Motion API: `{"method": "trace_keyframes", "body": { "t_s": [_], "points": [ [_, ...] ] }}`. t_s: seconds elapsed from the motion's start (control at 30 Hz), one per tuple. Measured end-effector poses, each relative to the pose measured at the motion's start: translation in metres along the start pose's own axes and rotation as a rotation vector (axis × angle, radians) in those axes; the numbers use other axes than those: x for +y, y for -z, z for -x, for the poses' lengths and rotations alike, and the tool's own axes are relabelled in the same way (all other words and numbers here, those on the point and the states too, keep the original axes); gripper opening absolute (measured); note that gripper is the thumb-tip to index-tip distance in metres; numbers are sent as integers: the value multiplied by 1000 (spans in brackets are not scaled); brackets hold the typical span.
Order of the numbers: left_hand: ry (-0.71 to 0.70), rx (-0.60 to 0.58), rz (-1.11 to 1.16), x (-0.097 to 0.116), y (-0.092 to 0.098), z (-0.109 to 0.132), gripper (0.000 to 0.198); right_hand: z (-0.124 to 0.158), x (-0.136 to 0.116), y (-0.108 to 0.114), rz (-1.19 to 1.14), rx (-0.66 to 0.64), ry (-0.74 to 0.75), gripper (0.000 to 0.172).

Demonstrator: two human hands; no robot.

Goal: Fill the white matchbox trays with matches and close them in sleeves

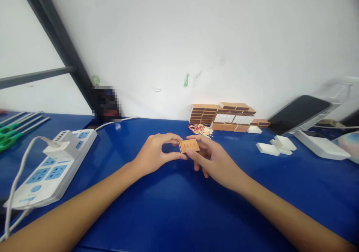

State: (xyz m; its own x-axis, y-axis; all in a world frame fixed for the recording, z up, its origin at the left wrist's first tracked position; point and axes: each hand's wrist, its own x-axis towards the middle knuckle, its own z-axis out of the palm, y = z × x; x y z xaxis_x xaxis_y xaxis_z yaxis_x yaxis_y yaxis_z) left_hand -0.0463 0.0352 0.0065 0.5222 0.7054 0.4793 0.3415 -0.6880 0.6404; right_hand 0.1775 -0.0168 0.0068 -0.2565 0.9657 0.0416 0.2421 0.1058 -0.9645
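Two hands on one matchbox point(189, 146), held just above the blue surface point(168, 207), mid-frame and near the wall. Our left hand point(155, 152) pinches its left end between thumb and index. Our right hand point(213, 158) takes the right end, thumb on the near edge, fingers point(198, 137) over the far edge. Both grips are closed on the box and we hold nothing else.

Containers: only the outside of the box shows, so we can't tell what's inside it. Behind it a stack of matchboxes point(221, 115) sits against the wall, brown sides toward us, with a row of white tray ends in the lower tier. Loose matches point(200, 129), red heads on pale sticks, are piled just in front of the stack. White inner trays point(276, 145) lie apart to the right; contents not readable.

Materials: the box is thin card, a flat rectangle with an orange-tan face and red print, and that face is up toward us. The surface is glossy. A white plastic power strip point(53, 162) with blue sockets lies at left, with an adapter plugged in. A dark phone point(300, 113) leans at right.

Orientation: the box's long axis runs left-right, with the right end a touch farther from us.
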Motion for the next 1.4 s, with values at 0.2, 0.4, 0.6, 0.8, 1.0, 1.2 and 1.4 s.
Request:
{"method": "trace_keyframes", "body": {
  "t_s": [0.2, 0.4, 0.6, 0.8, 1.0, 1.2, 1.4],
  "points": [
    [24, 18, 11, -2, 1, -1, 38, -9, 0, 24, 500, 86, 336, 34],
    [2, 91, -78, -7, -2, 0, 49, -39, -23, 71, 929, 186, 541, 33],
    [-84, 8, -249, -10, -6, 4, 36, -99, -34, 127, 1000, 402, 448, 37],
    [-104, -40, -289, -11, -5, 4, 29, -131, -11, 112, 1120, 395, 476, 23],
    [-162, -45, -318, -15, -4, 4, 25, -99, -10, 88, 1231, 512, 486, 29],
    [-177, -69, -333, -13, -5, 5, 22, -27, -4, 145, 1160, 447, 305, 25],
    [-178, -115, -324, -10, -7, 6, 20, 11, 37, 214, 1171, 191, -320, 48]
  ]
}}
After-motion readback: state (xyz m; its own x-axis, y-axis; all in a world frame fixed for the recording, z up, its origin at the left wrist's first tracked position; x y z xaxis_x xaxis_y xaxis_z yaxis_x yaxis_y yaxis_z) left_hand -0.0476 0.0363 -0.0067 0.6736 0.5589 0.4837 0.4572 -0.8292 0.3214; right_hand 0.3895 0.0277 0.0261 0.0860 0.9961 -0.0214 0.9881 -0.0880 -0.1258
